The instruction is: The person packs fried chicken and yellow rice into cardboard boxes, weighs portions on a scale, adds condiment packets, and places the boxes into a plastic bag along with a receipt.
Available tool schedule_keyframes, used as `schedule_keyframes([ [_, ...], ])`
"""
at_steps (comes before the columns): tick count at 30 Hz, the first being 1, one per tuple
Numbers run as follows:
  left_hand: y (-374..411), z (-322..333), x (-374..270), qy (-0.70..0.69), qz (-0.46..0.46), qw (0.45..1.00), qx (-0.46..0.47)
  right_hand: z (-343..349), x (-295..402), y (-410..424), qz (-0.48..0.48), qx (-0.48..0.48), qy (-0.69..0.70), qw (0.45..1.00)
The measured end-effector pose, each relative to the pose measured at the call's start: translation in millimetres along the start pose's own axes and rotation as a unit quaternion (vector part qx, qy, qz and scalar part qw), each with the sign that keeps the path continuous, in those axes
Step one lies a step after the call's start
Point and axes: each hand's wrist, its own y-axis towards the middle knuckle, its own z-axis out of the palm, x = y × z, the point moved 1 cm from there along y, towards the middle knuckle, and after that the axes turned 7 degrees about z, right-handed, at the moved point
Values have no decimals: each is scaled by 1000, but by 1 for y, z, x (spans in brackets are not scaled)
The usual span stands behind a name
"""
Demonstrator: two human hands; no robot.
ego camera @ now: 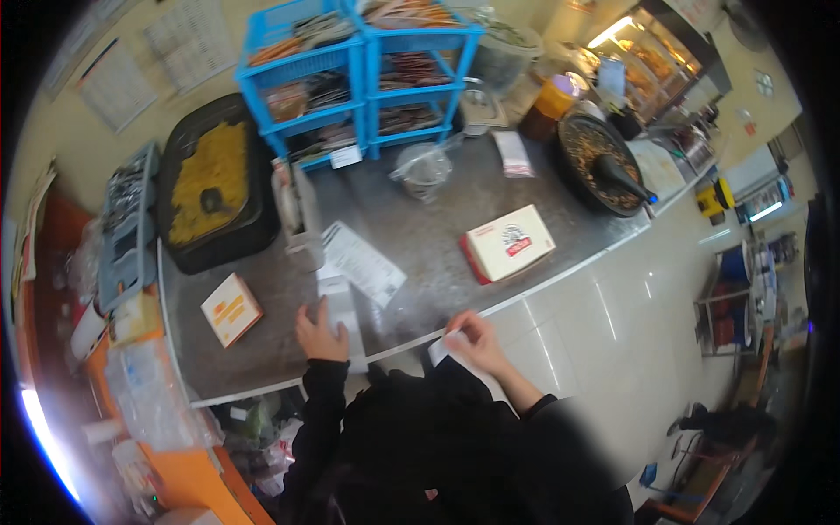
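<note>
My left hand (323, 333) rests with spread fingers at the left edge of a pale paper strip (341, 303) on the dark metal counter. Partly over this strip lies a printed slip (367, 262). Pinched between the fingers of my right hand (474, 339), beyond the counter's front edge, is a piece of white paper (438, 352). A small white and orange box (231, 310) lies to the left of my left hand. Above my right hand sits a larger cream and red carton (510, 243).
Blue plastic racks (364, 46) with packets stand at the back. A black tub of yellow food (213, 184) and a grey cutlery tray (129, 230) are at left; a large mortar with a pestle (600, 164) is at right. Orange shelving (197, 482) stands at lower left.
</note>
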Motion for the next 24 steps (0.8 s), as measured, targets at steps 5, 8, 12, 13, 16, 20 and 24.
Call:
schedule_keyframes([
  [5,20,-6,-61,-66,99,985,-122,-143,21,19,5,-156,-41,987],
  [8,38,10,-131,-161,214,963,-33,-194,12,30,-30,-132,-209,969],
  [12,70,52,-235,-231,383,891,79,-205,14,44,-32,-120,-236,964],
  [13,74,70,-248,-210,393,891,88,-205,16,50,-60,-123,-250,959],
  [16,83,121,-260,-155,433,885,79,-210,19,62,-140,-137,-313,929],
  [20,79,136,-257,-148,432,888,58,-213,5,68,-108,-182,-266,941],
  [24,83,123,-276,-188,372,909,23,-212,3,73,-205,-215,-327,897],
])
